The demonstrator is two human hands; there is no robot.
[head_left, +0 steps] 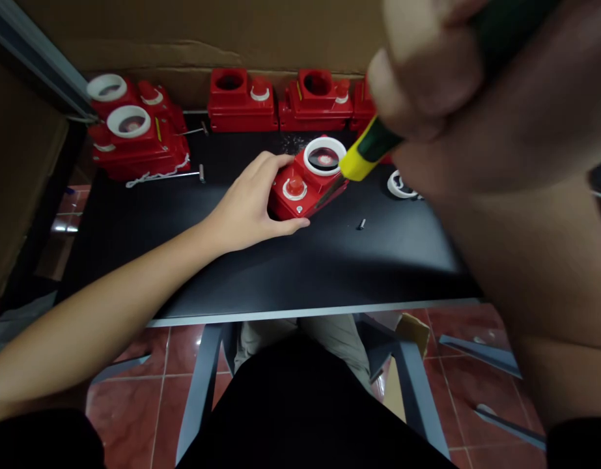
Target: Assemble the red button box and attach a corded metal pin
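Note:
My left hand [249, 205] grips the left side of a red plastic unit [307, 185] on the black table [280, 267]. The unit has a white ring around a round opening and a small red button. My right hand [441, 85] is raised close to the camera, large and blurred. It is closed around a screwdriver with a green and yellow handle [371, 153]. The screwdriver's shaft points down at the unit's right edge.
Two red units with white rings [134, 137] sit at the back left, several more [280, 101] along the back by a cardboard wall. A loose white ring [400, 185] and a small screw [361, 224] lie right of the held unit. My legs show under the table.

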